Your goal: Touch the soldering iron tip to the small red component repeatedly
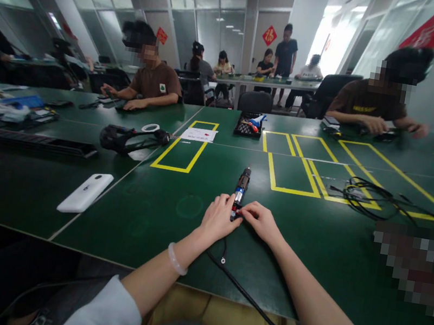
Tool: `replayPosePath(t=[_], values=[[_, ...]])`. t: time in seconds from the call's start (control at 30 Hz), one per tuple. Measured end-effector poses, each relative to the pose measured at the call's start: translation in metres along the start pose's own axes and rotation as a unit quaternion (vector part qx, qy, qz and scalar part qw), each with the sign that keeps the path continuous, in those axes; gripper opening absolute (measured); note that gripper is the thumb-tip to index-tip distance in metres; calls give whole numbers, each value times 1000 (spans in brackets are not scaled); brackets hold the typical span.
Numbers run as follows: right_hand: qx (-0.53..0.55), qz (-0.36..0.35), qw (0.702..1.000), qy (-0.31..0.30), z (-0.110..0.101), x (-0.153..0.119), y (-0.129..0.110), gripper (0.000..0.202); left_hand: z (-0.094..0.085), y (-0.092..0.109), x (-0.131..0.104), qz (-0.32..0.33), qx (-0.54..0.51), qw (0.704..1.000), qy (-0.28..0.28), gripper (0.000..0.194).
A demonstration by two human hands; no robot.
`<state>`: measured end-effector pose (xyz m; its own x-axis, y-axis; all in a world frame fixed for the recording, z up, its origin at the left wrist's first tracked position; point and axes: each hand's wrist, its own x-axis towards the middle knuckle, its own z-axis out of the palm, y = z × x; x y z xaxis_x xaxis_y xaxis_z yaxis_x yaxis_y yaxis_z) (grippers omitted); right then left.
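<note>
A slim dark tool with a shiny metal and blue middle [241, 187] lies on the green table, its narrow tip pointing away from me. My left hand [220, 217] wraps round its near end from the left. At the right of that end, the fingertips of my right hand [261, 219] are pinched together at a small red part; what they hold is too small to make out. A black cable [249, 298] runs from beneath my hands over the table's front edge. Beside it a short lead ends in a ring terminal [223, 260].
Yellow tape frames [170, 168] mark the green table [143, 211]. A black tray [247, 133] holds coloured items. A white power bank [86, 193] and a black headset-like object [122, 138] lie left, coiled cables [364, 195] right. Several people sit around.
</note>
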<state>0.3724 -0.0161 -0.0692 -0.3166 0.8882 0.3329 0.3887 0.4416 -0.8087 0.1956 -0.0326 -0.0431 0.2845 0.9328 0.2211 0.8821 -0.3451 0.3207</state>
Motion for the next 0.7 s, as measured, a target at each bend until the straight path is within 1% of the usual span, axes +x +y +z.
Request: replayPosePath(t=[0.13,0.23,0.3,0.37,0.43,0.53,0.6,0.7], values=[[9,-11,1000,0,0,-1,-1,21,4,4,5,-11,31,999,17,64],[33,0,999,4,1,-2,2,20,4,4,8,-10,58,998,18,65],[54,18,998,3,3,-2,4,20,1,-1,7,-3,79,997,15,67],[69,36,997,-4,3,-1,6,20,-5,-9,4,5,98,995,11,69],[72,48,996,-13,3,-1,5,21,-14,-24,-2,10,117,993,6,70],[59,53,997,-25,1,-2,3,22,-31,-55,-12,-8,147,989,-8,68],[49,52,997,-33,0,-2,1,22,-45,-82,-18,-32,169,985,-22,66],[43,52,997,-41,-1,-3,0,21,-66,-129,-26,-81,202,975,-42,68]])
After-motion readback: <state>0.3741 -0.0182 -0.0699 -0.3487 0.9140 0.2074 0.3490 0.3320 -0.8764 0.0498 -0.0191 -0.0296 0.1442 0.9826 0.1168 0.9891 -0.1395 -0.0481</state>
